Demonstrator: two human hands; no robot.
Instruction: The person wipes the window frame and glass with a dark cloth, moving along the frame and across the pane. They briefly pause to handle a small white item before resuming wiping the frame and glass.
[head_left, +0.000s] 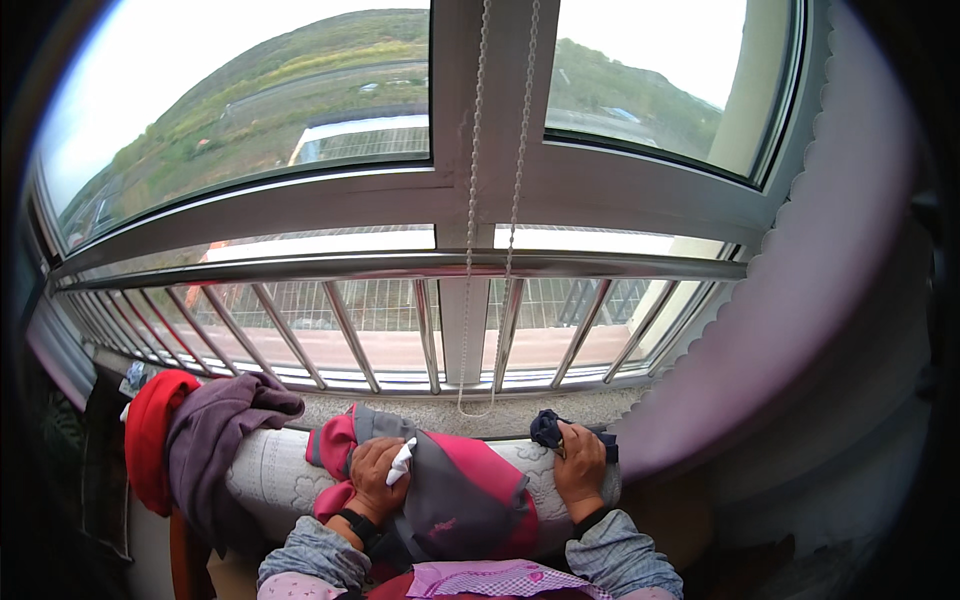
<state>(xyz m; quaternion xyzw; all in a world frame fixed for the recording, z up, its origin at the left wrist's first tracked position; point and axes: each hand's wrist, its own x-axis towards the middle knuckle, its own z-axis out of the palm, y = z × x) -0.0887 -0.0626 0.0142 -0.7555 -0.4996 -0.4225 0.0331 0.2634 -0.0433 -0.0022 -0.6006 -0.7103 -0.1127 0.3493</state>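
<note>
My left hand (pixel 378 478) is closed, with a crumpled white tissue or cloth (pixel 402 460) sticking out at its right side. It rests on a grey and pink garment (pixel 455 490) spread over a white, lace-patterned padded backrest (pixel 265 470). Over at the right end of the backrest, my right hand (pixel 580 470) grips a bunched dark navy cloth (pixel 547 428), part of which shows on either side of the fingers. What kind of item the navy cloth is, I cannot make out. The hands are well apart.
A purple garment (pixel 215 440) and a red one (pixel 158 440) hang over the backrest's left end. Beyond it runs a metal railing (pixel 340 335) before the window. A white bead chain (pixel 470 200) dangles in the middle, and a pale purple curtain (pixel 790 300) hangs at right.
</note>
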